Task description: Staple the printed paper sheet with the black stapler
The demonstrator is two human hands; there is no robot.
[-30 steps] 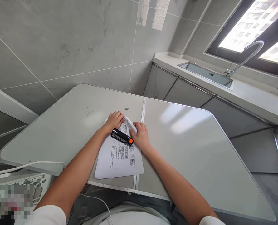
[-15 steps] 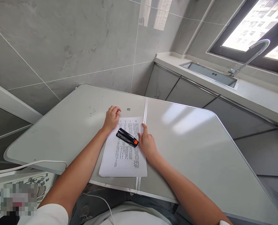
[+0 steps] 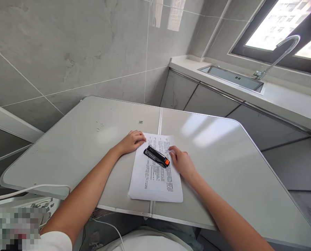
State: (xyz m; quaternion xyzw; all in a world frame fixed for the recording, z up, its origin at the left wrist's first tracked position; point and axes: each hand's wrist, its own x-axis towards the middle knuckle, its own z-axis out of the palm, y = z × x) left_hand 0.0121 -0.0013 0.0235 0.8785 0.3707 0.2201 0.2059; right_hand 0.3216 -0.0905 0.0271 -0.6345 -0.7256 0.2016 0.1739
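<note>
A printed sheet of paper [image 3: 155, 177] lies flat on the white folding table [image 3: 223, 164], across its centre seam. A black stapler with an orange end [image 3: 156, 156] rests on the sheet's upper half. My left hand [image 3: 131, 142] lies at the paper's top left corner, fingers loosely curled and touching the sheet. My right hand [image 3: 182, 162] rests on the paper's right edge just beside the stapler's orange end, fingers bent, holding nothing.
A few loose staples [image 3: 141, 121] lie on the table beyond the paper. A white cable [image 3: 27, 190] runs along the table's left edge. A sink [image 3: 231, 78] with a curved tap [image 3: 278, 57] sits on the counter at the back right, under a window.
The top of the paper, lifted and curled under both hands a second ago, now lies flat. Paper and stapler have shifted right; both hands have drawn back to the sheet's edges.
</note>
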